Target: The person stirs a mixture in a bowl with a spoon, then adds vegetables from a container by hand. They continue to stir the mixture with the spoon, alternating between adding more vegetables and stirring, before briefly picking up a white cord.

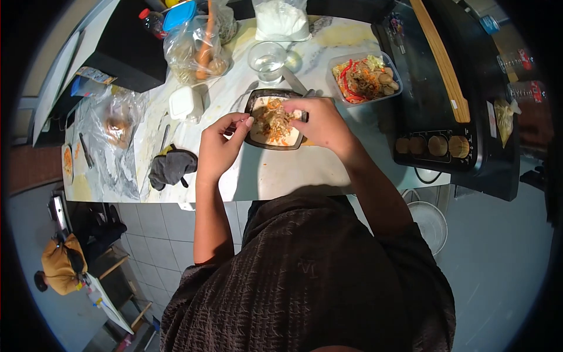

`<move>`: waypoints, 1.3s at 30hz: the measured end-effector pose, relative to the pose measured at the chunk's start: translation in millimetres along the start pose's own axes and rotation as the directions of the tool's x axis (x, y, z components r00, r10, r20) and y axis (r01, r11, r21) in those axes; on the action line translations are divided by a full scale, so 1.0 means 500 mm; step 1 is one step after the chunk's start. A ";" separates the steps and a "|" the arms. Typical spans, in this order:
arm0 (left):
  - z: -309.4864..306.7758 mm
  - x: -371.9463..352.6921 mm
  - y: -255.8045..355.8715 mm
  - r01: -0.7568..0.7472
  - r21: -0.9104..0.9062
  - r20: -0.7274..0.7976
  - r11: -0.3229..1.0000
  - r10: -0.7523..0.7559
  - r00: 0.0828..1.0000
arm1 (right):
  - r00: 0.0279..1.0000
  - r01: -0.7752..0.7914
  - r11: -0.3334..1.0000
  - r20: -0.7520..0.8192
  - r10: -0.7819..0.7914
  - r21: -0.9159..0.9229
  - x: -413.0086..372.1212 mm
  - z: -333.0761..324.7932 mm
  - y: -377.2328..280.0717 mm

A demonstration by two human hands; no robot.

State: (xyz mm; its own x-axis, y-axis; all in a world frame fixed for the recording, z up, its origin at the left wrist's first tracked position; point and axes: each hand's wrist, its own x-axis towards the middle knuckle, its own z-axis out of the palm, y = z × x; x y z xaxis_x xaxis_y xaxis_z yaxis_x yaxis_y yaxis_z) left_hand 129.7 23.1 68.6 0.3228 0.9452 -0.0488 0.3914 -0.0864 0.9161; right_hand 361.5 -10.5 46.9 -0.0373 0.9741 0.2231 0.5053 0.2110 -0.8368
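Note:
A dark-rimmed square plate (251, 138) lies on the counter in front of me. On its pale, cream-coloured inside sits a heap of shredded filling (273, 123) with orange carrot strips. At the plate's left rim is my left hand (223, 144), thumb and forefinger pinched together; I cannot tell what is between them. My right hand (325, 124) reaches over the plate's right side, its fingers curled in around a whitish bit at the edge of the filling. Behind that hand, a clear plastic container (368, 101) holds noodles, red pepper strips, shredded vegetables and mushroom-like pieces.
A clear bowl (267, 63) stands behind the plate, near a bag of white powder (281, 20). To the left are a white lidded tub (186, 104), a dark grey cloth (173, 167) and plastic bags (196, 50). A black appliance with knobs (437, 145) borders the right.

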 end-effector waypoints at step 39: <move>0.043 0.086 0.008 0.013 0.016 0.073 1.000 -0.014 0.997 | 0.890 -0.377 0.563 -0.120 0.439 -0.735 0.102 -0.219 0.222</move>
State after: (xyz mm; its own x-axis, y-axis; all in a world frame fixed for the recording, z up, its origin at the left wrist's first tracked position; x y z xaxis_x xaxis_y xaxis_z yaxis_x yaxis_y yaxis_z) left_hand 163.7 56.4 61.8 0.3792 0.9208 -0.0907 0.4091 -0.0789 0.9091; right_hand 510.0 53.6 19.9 0.2923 0.9501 -0.1090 0.9325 -0.3085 -0.1880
